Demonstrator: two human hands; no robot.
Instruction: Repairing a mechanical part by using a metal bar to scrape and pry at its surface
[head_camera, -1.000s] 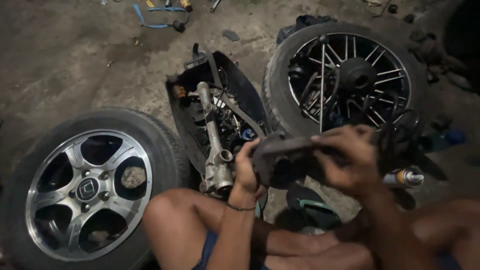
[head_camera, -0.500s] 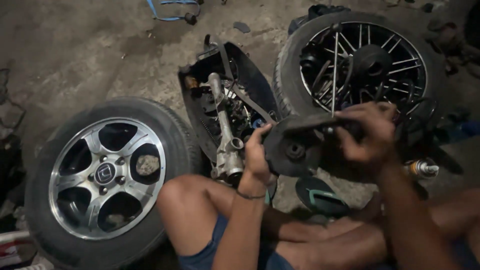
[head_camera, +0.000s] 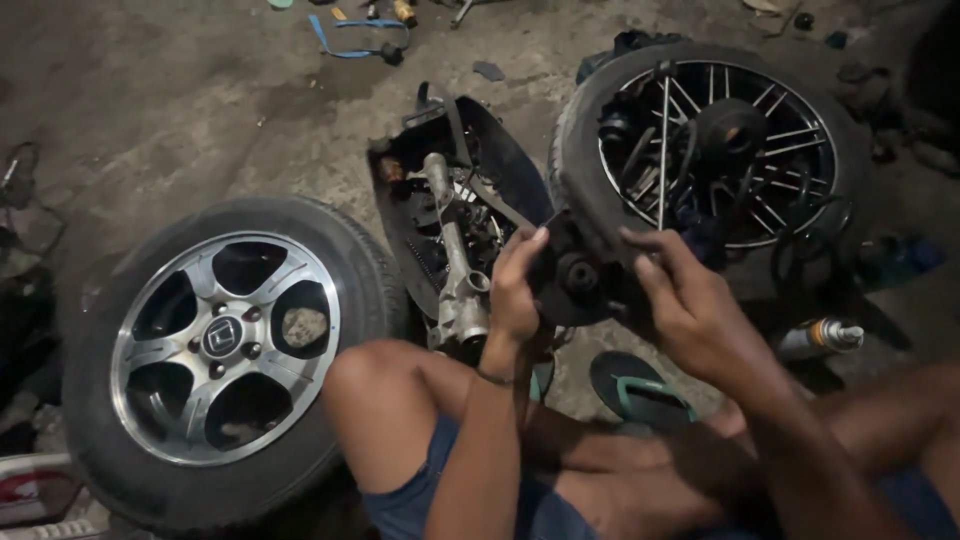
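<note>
I hold a dark, greasy round machine part (head_camera: 578, 282) in front of me with both hands. My left hand (head_camera: 516, 290) grips its left side, thumb and fingers wrapped on the edge. My right hand (head_camera: 690, 305) holds its right side, fingers spread over the top. Just beyond the part lies a black tray (head_camera: 500, 160) filled with metal pieces, among them a long silver casting (head_camera: 457, 285). My bare knees are below the hands.
A car tyre on a silver alloy rim (head_camera: 225, 345) lies at the left. A spoked motorcycle wheel (head_camera: 715, 150) lies at the upper right. A spray can (head_camera: 822, 337) and a green-strapped sandal (head_camera: 640, 390) are on the concrete floor at the right. Blue-handled tools (head_camera: 355, 45) lie far off.
The view has shifted so everything sits further right and lower. I have turned the dark part in my hands, and my right fingers have spread over its top.
</note>
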